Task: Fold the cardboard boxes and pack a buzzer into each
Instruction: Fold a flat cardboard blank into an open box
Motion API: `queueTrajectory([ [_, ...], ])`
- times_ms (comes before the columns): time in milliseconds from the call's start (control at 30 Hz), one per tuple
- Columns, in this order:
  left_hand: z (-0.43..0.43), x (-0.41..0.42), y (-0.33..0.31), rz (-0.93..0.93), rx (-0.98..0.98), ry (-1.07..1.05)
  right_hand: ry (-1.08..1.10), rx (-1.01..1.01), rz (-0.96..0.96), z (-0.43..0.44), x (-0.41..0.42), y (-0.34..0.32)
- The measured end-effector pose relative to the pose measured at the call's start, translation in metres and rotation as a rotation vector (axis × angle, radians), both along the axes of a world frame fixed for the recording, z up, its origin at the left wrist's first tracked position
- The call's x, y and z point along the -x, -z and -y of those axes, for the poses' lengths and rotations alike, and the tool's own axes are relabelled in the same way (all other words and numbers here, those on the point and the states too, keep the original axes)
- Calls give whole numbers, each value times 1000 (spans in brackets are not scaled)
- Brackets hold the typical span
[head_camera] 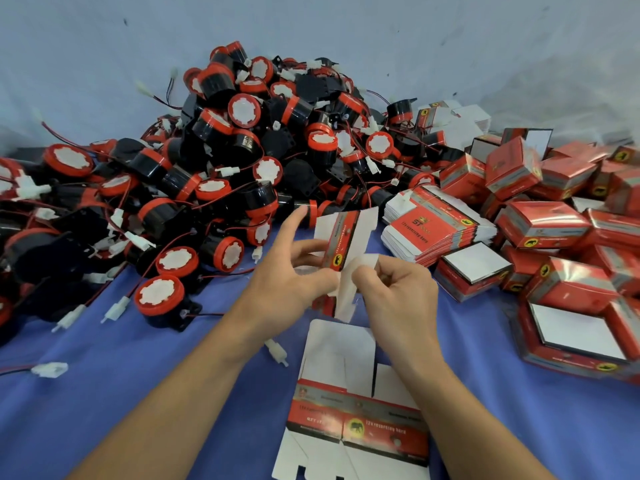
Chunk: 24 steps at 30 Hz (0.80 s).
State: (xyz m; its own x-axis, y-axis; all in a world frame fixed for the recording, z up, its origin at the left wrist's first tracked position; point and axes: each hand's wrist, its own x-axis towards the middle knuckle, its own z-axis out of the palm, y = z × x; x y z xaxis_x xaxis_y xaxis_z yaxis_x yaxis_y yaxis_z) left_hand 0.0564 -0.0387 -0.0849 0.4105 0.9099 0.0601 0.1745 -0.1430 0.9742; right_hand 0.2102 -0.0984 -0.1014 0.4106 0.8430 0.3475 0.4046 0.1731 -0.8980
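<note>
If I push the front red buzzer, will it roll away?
Probably not: the buzzer stands cap-up on a flat bracket, so it would likely slide. Tipped sideways, its round body might roll. Its thin wire may trail behind.

Bright, flat, shadow-poor light under a wide-angle bend.
Lit evenly from above, leaving only faint shadows on the blue tabletop [104, 393]. Glaring in streaks off the glossy folded boxes [540, 223] along the right edge. Bowed and smeared toward the far corners, crispest near the middle.
</note>
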Motion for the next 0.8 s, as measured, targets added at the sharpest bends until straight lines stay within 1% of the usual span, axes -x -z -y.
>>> queueTrajectory([
  [67, -1, 2, -1, 62, 77, -17, -19, -30, -35, -2, -4, 0],
  [200, -2, 5, 1, 112, 224, 66, -108, -86, -157, -2, -9, -3],
  [267, -1, 5, 1, 173, 321, 69, -192, -109, -158, -4, -12, -4],
  [333, 0, 5, -3, 233, 370, 96, -295, -103, -136, -6, -14, -7],
  [367, 1, 4, -4, 256, 403, 84, -356, -79, -142, -7, -15, -6],
  [433, 0, 2, -2, 278, 460, -33, -495, -25, -191, -7, -20, -5],
  [500, -1, -1, 0, 318, 499, -114, -557, 9, -226, -6, -23, -6],
  [600, -1, -3, -3, 511, 634, -205, -414, -2, -113, -8, -26, -6],
  [667, -2, -1, -5, 558, 707, -239, -313, -5, -68, -7, -23, -5],
  [733, -3, -1, -3, 467, 720, -243, -224, -24, -33, -4, -18, -5],
  [800, 0, -2, 0, 346, 655, -255, -149, -36, 11, 2, -9, -6],
])
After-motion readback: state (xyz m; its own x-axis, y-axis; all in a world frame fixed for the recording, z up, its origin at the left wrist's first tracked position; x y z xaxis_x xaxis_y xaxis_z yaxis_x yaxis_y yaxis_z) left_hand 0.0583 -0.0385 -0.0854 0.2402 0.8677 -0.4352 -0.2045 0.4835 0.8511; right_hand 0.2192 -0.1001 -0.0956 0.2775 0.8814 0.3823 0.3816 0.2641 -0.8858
